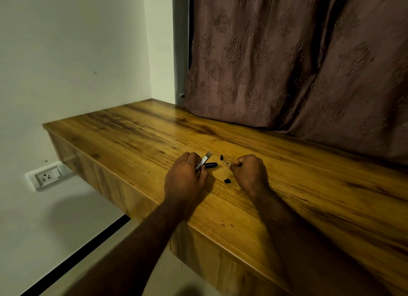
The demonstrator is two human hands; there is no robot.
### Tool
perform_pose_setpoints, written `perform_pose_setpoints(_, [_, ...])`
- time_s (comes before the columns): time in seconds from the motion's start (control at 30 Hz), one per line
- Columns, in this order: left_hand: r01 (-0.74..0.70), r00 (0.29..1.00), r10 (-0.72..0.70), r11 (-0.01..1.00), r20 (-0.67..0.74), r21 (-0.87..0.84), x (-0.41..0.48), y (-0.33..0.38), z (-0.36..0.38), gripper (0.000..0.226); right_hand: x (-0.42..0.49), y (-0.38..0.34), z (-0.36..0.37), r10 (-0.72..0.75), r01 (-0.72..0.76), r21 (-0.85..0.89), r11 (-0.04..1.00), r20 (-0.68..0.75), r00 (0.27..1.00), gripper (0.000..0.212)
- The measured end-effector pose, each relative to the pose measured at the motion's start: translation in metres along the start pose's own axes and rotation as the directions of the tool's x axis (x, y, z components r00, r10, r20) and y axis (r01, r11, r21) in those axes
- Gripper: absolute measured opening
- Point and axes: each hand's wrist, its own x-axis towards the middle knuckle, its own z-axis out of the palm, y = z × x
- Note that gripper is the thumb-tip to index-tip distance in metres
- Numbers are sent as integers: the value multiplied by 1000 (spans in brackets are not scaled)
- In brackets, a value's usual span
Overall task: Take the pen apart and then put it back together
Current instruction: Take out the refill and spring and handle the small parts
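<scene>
The pen lies in pieces on the wooden table [132, 132]. My left hand [185, 174] grips a slim silvery pen part [204, 160] that sticks up and away from its fingers. Just right of that hand a black pen barrel [210, 164] lies on the wood. My right hand [248, 172] is closed on a thin refill-like piece [227, 162] whose tip points left. Beyond the hands sits a small black piece [221, 156], and another small black piece [227, 181] lies between the hands, nearer me.
A brown patterned curtain [298, 64] hangs onto the table's back edge on the right. The table's left end borders a white wall with a power socket [47, 176] below it. Its front edge runs diagonally under my forearms.
</scene>
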Motion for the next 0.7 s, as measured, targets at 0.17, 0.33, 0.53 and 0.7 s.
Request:
perform_pose_setpoints(0.17, [1, 1000, -1, 1000, 1, 6, 0, 1, 0, 15, 0, 3, -1, 18, -18, 92, 996, 0, 1000, 23])
perform_pose_setpoints(0.33, [0, 1000, 0, 1000, 13, 7, -1, 3, -2, 13, -4, 6, -15, 83, -56, 407, 912, -49, 995, 23])
perform_pose_setpoints(0.53, [-37, 999, 36, 999, 33, 30, -3, 2, -2, 15, -34, 8, -31, -73, 6, 431, 902, 137, 988, 23])
perform_pose_setpoints(0.7, [-71, 996, 68, 996, 54, 54, -1, 0, -1, 17, -45, 6, -27, -171, 129, 242, 962, 162, 972, 12])
